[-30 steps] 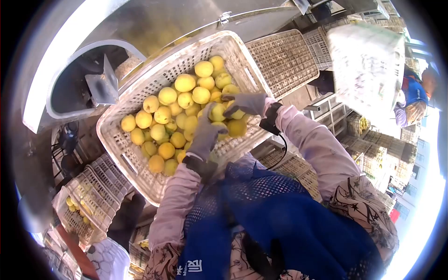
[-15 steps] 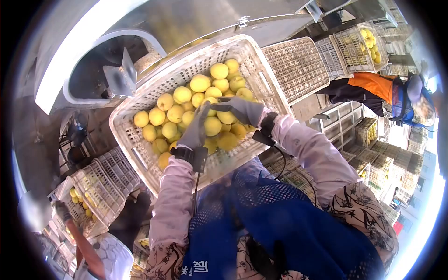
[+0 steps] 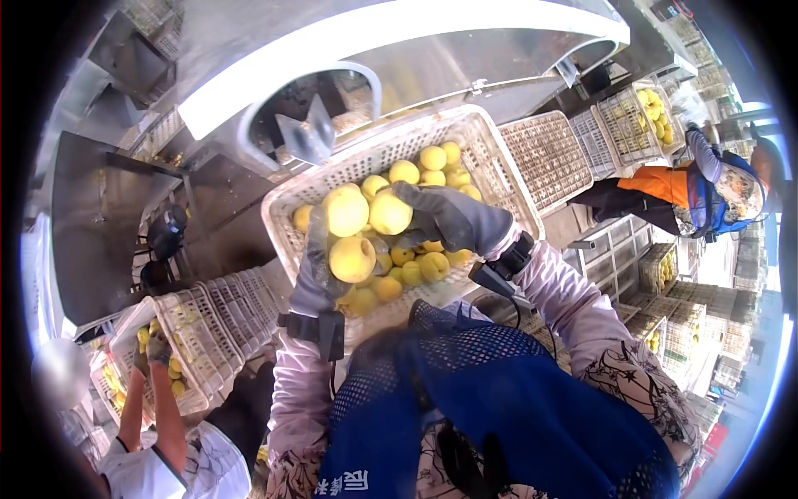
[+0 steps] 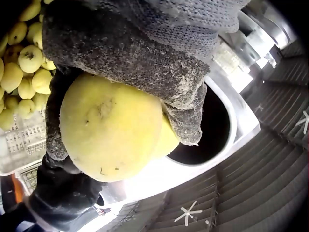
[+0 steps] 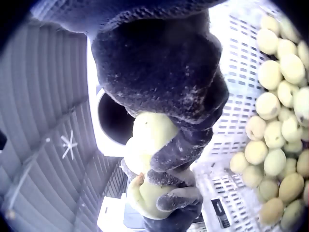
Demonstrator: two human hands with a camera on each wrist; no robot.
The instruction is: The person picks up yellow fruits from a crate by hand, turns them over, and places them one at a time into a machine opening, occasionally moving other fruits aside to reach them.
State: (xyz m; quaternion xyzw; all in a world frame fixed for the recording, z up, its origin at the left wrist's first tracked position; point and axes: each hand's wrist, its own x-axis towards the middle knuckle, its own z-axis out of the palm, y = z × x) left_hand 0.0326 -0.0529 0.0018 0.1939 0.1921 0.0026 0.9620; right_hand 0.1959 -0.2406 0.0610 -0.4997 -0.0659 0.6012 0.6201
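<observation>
Both gloved hands are raised over a white plastic crate (image 3: 499, 179) of yellow peaches (image 3: 433, 266). My left hand (image 3: 312, 266) holds two large peaches, an upper one (image 3: 347, 210) and a lower one (image 3: 352, 259) with a brownish stem spot. Close beside it, my right hand (image 3: 461, 216) grips another peach (image 3: 390, 213) at its fingertips. In the left wrist view a peach (image 4: 111, 128) with small dark marks fills the palm, and glove fingers (image 4: 181, 92) curl over it. The right wrist view has the right thumb and fingers around a pale-looking peach (image 5: 154, 130).
Behind the crate is a metal machine with a round-topped opening (image 3: 312, 104) and a bent plate (image 3: 307, 133). An upturned crate (image 3: 544, 158) lies to the right. Stacked crates (image 3: 216, 324) stand at left, where another person's hands (image 3: 154, 353) reach into fruit. A person in orange (image 3: 657, 187) is at right.
Both hands have come up out of the fruit toward the head camera, now with peaches in them. The head view has swung, so the crate appears lower and farther right.
</observation>
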